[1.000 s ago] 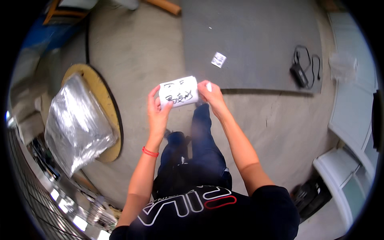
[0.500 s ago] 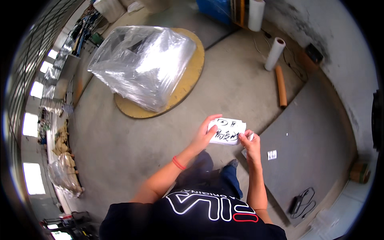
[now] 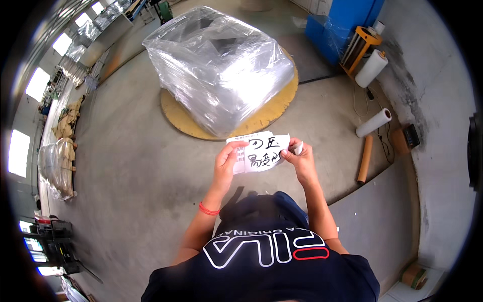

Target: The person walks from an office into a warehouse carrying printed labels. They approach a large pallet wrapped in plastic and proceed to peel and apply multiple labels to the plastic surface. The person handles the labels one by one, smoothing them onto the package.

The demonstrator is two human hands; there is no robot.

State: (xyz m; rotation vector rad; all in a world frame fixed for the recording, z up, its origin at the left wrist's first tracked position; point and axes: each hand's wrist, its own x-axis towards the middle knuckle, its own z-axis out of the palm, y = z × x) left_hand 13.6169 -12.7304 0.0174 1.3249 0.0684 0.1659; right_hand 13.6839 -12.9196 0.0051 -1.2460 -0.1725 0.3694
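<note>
Two white paper sheets are held up in front of me, one overlapping the other. The front sheet (image 3: 271,154) has large black handwriting. Behind it at the left shows a printed sheet (image 3: 239,167). My left hand (image 3: 226,160) pinches the left side of the papers, a red band around its wrist. My right hand (image 3: 301,162) grips the right edge, thumb on the front sheet. A small white piece (image 3: 298,148) sticks out between the right fingers; its kind is unclear. Beyond the papers, a load wrapped in clear film (image 3: 216,75) rests on a round yellow turntable (image 3: 183,121).
At the right stand a blue machine (image 3: 347,25) with a film roll (image 3: 371,69), another film roll (image 3: 374,123), a brown tube (image 3: 365,160) and cables. A dark grey plate (image 3: 372,216) covers floor at my right. Film-wrapped goods (image 3: 56,168) and a forklift-like machine (image 3: 48,244) are at the left.
The sheets have been spread apart sideways, so the printed one shows at the left. My left hand has moved left with it. The wrapped load looks nearer as my view shifted.
</note>
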